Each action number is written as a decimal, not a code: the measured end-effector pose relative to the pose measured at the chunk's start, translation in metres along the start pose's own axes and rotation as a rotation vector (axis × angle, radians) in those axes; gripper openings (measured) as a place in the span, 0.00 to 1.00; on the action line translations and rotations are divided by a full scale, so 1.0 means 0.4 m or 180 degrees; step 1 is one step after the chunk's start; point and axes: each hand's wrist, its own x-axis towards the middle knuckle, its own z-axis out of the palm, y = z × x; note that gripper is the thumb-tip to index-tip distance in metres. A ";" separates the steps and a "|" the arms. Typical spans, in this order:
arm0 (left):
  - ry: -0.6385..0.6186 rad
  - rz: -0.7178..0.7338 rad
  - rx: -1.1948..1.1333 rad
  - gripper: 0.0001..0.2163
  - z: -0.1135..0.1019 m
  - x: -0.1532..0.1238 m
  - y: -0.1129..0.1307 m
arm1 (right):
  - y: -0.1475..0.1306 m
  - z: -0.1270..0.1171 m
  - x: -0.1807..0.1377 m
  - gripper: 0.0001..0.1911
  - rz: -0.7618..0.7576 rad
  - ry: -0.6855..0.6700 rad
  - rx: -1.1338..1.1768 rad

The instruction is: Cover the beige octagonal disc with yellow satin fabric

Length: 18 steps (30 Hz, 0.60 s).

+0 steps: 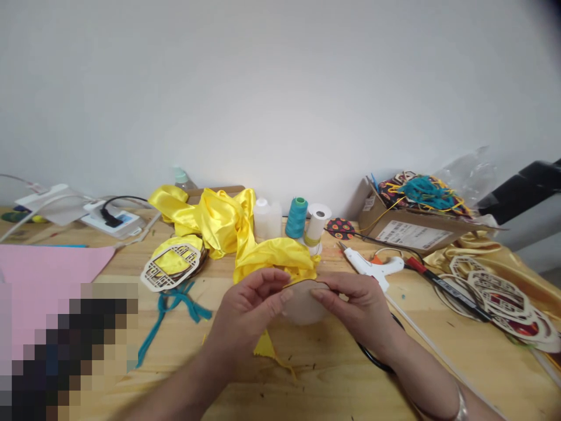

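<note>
My left hand and my right hand pinch a round, pale disc between them, thumbs on its near face. The disc has a thin brownish upper edge and is held tilted above the wooden table. Yellow satin cloth bunches directly behind it; whether cloth is gripped along with the disc I cannot tell. A yellow scrap with a frayed strand lies below my left hand. To the right of the disc, a white glue gun rests near my right hand.
Behind the hands stand a teal thread cone, a white roll and white bottles. Cut wooden frames and teal strips lie left. A cardboard box, a black-and-red tool and more wooden frames occupy the right.
</note>
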 end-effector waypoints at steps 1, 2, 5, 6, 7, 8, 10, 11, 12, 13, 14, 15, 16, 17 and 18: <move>0.0022 0.0012 -0.0155 0.08 0.000 0.002 -0.001 | 0.000 0.000 0.000 0.10 0.0085 0.0016 0.0094; -0.0003 -0.0007 -0.0340 0.08 0.001 0.003 0.000 | -0.001 0.000 0.000 0.11 0.0187 0.0018 0.0215; -0.0321 -0.0373 -0.0927 0.16 0.008 0.005 0.008 | -0.003 -0.001 0.000 0.10 0.0485 -0.0001 0.0664; -0.0439 -0.0551 -0.1091 0.20 0.011 0.005 0.012 | -0.004 -0.002 -0.001 0.09 0.0566 -0.0007 0.0825; -0.0548 -0.0730 -0.1234 0.24 0.013 0.005 0.015 | -0.004 -0.002 -0.002 0.09 0.0641 -0.0020 0.0992; -0.0668 -0.0904 -0.1364 0.27 0.015 0.005 0.017 | -0.005 -0.003 -0.003 0.09 0.0719 -0.0046 0.1159; -0.0982 -0.1173 -0.1574 0.32 0.019 0.005 0.018 | -0.006 -0.005 -0.007 0.09 0.0879 -0.0128 0.1486; -0.1142 -0.1282 -0.1655 0.34 0.020 0.004 0.016 | -0.007 -0.006 -0.011 0.10 0.0955 -0.0187 0.1651; -0.1279 -0.1384 -0.1733 0.35 0.022 0.003 0.013 | -0.008 -0.006 -0.014 0.12 0.1025 -0.0255 0.1831; -0.1373 -0.1462 -0.1813 0.36 0.024 0.000 0.009 | -0.009 -0.006 -0.018 0.13 0.1089 -0.0328 0.2030; -0.1430 -0.1526 -0.1895 0.36 0.026 -0.004 0.005 | -0.010 -0.005 -0.021 0.14 0.1140 -0.0403 0.2231; -0.1464 -0.1578 -0.1973 0.36 0.028 -0.008 0.000 | -0.011 -0.003 -0.023 0.15 0.1189 -0.0482 0.2399; -0.1490 -0.1615 -0.2044 0.37 0.030 -0.013 -0.005 | -0.012 -0.001 -0.023 0.16 0.1240 -0.0539 0.2504; -0.1531 -0.1637 -0.2099 0.37 0.032 -0.017 -0.009 | -0.012 0.002 -0.023 0.16 0.1291 -0.0554 0.2522; -0.1567 -0.1635 -0.2143 0.38 0.033 -0.020 -0.012 | -0.012 0.005 -0.021 0.16 0.1334 -0.0525 0.2456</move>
